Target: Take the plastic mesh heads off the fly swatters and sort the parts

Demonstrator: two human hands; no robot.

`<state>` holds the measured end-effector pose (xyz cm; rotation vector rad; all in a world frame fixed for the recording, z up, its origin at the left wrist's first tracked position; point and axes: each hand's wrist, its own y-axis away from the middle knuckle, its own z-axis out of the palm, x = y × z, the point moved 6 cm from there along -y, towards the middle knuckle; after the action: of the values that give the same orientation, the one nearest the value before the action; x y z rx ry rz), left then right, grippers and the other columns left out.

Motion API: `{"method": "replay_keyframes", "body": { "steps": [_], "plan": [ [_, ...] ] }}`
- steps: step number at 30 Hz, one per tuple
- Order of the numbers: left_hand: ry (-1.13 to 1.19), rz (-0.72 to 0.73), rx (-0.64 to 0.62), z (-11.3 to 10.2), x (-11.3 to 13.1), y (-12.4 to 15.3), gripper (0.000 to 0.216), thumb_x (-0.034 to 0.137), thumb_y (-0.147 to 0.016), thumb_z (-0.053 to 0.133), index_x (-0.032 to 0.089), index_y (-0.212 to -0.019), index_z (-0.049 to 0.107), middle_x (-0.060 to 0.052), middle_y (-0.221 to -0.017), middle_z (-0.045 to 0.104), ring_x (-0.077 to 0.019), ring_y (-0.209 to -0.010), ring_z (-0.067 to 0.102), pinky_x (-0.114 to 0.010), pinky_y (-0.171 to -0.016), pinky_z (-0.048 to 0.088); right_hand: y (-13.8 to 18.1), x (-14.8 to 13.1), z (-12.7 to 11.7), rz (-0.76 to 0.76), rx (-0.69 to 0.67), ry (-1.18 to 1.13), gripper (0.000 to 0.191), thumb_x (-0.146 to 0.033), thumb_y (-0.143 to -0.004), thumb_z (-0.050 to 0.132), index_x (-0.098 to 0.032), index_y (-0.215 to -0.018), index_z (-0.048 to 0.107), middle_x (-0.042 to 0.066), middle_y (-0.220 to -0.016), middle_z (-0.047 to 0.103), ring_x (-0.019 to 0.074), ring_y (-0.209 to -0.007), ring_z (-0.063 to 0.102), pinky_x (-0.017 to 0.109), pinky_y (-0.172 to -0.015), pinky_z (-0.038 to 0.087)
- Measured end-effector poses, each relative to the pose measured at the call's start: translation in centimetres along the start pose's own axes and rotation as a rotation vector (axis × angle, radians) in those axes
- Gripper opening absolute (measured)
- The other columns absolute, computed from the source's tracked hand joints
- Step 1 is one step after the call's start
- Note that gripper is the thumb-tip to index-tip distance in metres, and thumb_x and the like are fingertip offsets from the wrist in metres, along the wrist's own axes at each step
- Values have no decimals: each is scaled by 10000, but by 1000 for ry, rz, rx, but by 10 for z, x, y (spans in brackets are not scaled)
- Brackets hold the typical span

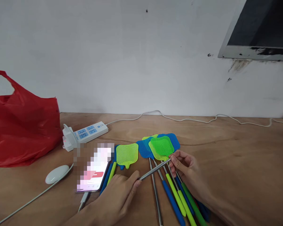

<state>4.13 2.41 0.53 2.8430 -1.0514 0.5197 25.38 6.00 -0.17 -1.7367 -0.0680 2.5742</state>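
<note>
A thin silver metal rod, stepped like a telescopic fly swatter shaft, slants up to the right between my two hands. My left hand pinches its lower end, and the fingers of my right hand close on its upper end. Beneath the rod lies a fan of fly swatters with a bright green head, a blue head and long coloured handles, among them a blue handle. Another bare metal rod rests beside them. A loose yellow-green swatter head lies above my left hand.
A lit phone, partly pixelated, stands tilted left of my left hand with a cable plugged in. Behind it are a white power strip and a white oval device. A red plastic bag fills the far left; a cord runs along the wall.
</note>
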Motion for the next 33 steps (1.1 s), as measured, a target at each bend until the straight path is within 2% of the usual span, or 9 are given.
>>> {"method": "replay_keyframes", "body": {
  "steps": [5, 10, 14, 17, 19, 25, 33],
  "plan": [
    [15, 6, 1, 3, 4, 0, 399, 344, -1060, 131, 208, -994, 501, -56, -776, 644, -244, -686, 614, -332, -643, 418, 3, 4, 8, 12, -42, 38, 317, -409, -686, 869, -173, -695, 658, -5, -603, 664, 92, -493, 570, 181, -438, 466],
    [51, -8, -53, 7, 10, -1, 293, 347, -1040, 247, 224, -945, 496, -32, -777, 626, -227, -685, 600, -316, -627, 388, 6, 12, 18, 54, -130, 146, 324, -474, -753, 798, -162, -793, 720, 26, -657, 689, 112, -520, 596, 207, -454, 491],
    [80, -129, -10, 1, 2, -5, 277, 353, -999, 359, 228, -771, 455, -13, -722, 615, -203, -650, 582, -296, -586, 342, 0, 3, 8, -40, -71, 187, 331, -506, -825, 717, -177, -846, 737, 21, -706, 680, 102, -536, 577, 204, -473, 478],
    [48, -256, 24, 0, -11, -7, 346, 381, -970, 410, 226, -661, 403, -4, -622, 576, -192, -582, 539, -292, -549, 292, -6, 1, -1, -36, -49, 205, 337, -515, -814, 722, -178, -816, 732, 8, -665, 650, 102, -526, 551, 198, -452, 442],
    [12, -285, 26, 3, -16, -7, 396, 405, -969, 409, 220, -620, 391, -13, -605, 571, -192, -571, 523, -294, -548, 274, -9, 3, -4, -17, -48, 218, 340, -519, -808, 725, -179, -820, 730, 5, -650, 641, 105, -522, 540, 200, -446, 427],
    [51, -193, 33, 4, -14, -9, 353, 358, -967, 446, 207, -649, 455, -7, -644, 597, -167, -562, 509, -279, -538, 268, -9, 4, -7, -63, -33, 351, 374, -549, -820, 694, -176, -834, 724, 7, -622, 636, 115, -516, 532, 220, -462, 411],
    [218, 21, 66, -8, 3, -4, 169, 258, -943, 481, 213, -790, 535, 1, -755, 608, -165, -671, 571, -262, -602, 372, -11, -4, -13, -201, -26, 561, 338, -501, -898, 603, -185, -850, 712, 0, -631, 613, 143, -566, 533, 262, -536, 415]
  ]
}}
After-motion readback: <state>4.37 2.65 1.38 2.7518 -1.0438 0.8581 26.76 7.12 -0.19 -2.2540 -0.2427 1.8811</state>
